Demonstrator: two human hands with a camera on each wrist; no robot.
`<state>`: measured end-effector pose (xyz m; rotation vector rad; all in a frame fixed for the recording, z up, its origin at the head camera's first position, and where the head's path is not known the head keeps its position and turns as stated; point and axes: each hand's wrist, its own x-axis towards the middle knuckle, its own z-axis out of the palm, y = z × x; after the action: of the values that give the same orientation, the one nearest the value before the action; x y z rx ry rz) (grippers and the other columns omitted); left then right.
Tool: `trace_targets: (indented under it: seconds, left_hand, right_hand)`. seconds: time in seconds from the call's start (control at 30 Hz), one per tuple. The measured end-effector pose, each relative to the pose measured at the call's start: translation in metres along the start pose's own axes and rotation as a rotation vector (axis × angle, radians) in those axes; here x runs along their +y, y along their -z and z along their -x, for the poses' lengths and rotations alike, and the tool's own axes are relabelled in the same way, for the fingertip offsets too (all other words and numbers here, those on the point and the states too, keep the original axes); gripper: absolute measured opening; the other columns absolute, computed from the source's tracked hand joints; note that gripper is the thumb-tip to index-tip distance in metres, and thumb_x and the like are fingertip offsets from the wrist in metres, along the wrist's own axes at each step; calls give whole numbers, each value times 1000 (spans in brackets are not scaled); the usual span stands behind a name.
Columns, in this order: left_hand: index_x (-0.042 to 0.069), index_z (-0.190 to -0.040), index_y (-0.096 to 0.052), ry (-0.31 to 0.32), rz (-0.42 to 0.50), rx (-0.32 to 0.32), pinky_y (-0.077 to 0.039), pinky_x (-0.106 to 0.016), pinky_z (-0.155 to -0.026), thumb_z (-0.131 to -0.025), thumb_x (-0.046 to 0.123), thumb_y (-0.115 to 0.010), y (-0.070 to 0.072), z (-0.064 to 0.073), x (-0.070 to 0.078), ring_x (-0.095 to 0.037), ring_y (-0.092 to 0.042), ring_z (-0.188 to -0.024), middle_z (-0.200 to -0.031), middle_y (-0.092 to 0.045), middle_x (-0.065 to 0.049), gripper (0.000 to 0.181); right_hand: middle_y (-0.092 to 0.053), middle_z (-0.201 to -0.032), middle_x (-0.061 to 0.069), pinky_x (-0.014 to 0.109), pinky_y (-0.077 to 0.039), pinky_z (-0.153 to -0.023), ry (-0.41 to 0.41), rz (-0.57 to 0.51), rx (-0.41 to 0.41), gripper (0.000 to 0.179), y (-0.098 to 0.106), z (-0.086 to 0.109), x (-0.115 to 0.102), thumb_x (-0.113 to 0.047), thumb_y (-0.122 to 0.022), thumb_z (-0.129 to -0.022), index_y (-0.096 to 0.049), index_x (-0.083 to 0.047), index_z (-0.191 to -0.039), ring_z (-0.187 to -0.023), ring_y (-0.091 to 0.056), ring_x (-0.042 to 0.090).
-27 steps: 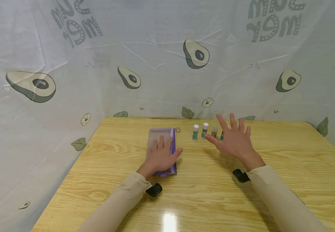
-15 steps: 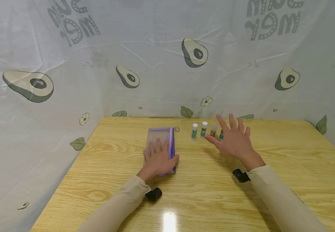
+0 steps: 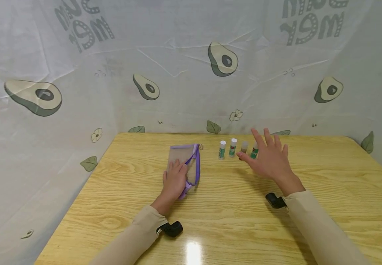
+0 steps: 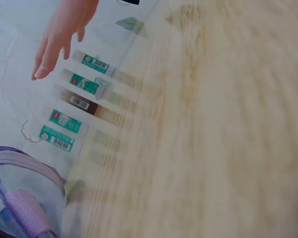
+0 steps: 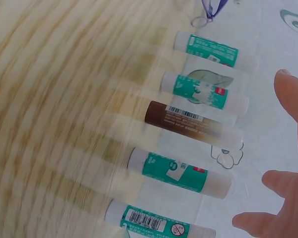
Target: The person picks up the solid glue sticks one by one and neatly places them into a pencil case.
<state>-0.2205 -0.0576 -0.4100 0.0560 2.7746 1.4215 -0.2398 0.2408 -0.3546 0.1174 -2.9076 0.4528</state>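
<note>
A mesh zip pouch [image 3: 181, 152] with purple trim lies on the table, its mouth gaping on the right side. My left hand [image 3: 173, 183] pinches the pouch's upper edge between thumb and fingers. In the left wrist view the purple zipper edge [image 4: 27, 166] arches up at the lower left corner. My right hand [image 3: 271, 160] hovers with fingers spread near several upright glue sticks [image 3: 232, 148], partly covering the row. From the right wrist, green-labelled sticks [image 5: 193, 91] flank a brown one [image 5: 174, 120]; the right hand's fingers [image 5: 283, 183] are apart from them.
The wood-grain table [image 3: 230, 221] reaches back to a hanging cloth [image 3: 177, 110] printed with avocados. A small key ring [image 3: 201, 147] sits at the pouch's far right corner, left of the glue sticks. Black wrist cameras [image 3: 172, 229] jut out below both sleeves.
My left hand has gone from lying flat on the pouch to pinching its edge, and the mouth now gapes wider. The right hand has barely shifted.
</note>
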Motion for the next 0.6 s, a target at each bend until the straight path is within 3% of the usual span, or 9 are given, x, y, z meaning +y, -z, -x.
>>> trace_targets:
  seconds: [0.1, 0.3, 0.47, 0.6]
  left_hand:
    - [3, -150, -40, 10, 117, 18, 2, -59, -124, -108, 34, -24, 3, 0, -4, -38, -8, -154, -162, -27, -15, 55]
    - [5, -151, -38, 30, 245, 75, -6, -58, -124, -108, 34, -29, 6, 3, -11, -38, -10, -153, -161, -32, -10, 53]
    - [5, -150, -41, 24, 267, 86, -7, -59, -123, -108, 32, -31, 2, 3, -11, -40, -12, -152, -160, -33, -11, 51]
    - [7, -149, -44, 32, 254, 104, -8, -62, -122, -108, 32, -30, 3, 5, -10, -45, -12, -151, -160, -30, -15, 50]
  right_hand:
    - [-1, -165, 24, 84, -4, -104, 1, -33, 16, 97, 1, -1, 0, -73, -51, -88, -6, -28, -161, -145, -3, 59]
    - [-2, -165, 24, 84, -6, -103, 13, -94, 45, 96, 1, -2, -4, -70, -52, -89, -6, -27, -161, -146, -4, 59]
    - [-6, -165, 24, 82, -7, -106, 23, -145, 130, 92, 2, -1, 0, -65, -54, -91, -10, -24, -161, -146, -11, 55]
    - [-10, -166, 19, 79, -14, -107, 12, -294, 174, 89, 1, -1, 3, -59, -57, -93, -10, -26, -161, -147, -15, 51]
